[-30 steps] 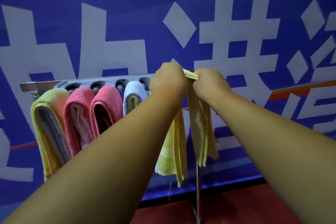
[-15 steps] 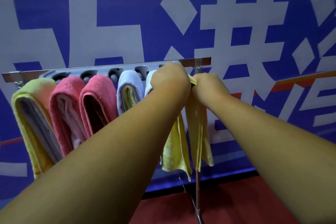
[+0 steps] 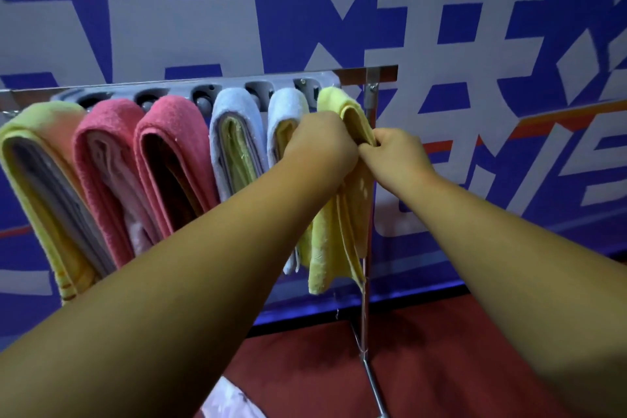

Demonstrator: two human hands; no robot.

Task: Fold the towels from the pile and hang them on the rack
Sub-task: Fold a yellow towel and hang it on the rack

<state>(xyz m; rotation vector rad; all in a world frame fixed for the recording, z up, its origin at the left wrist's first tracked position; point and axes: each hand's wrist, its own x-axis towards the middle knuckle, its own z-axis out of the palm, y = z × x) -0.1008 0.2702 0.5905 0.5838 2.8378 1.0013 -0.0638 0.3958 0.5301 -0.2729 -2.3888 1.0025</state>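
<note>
i find left grip (image 3: 319, 142) and right grip (image 3: 397, 155) both pinching the folded yellow terry towel (image 3: 339, 231). it straddles the steel rack (image 3: 368, 73).

A deep blue wall (image 3: 135, 27) is filling the view, carrying huge pale grey characters (image 3: 210, 30) that are running off the top edge. An orange-red stripe (image 3: 559, 115) is slanting up toward the right edge. A dark strip (image 3: 305, 324) is running along the wall's foot, meeting a red floor (image 3: 441, 366). A pale patch (image 3: 227, 400) is lying at the floor's near edge, too blurred to identify.
</note>
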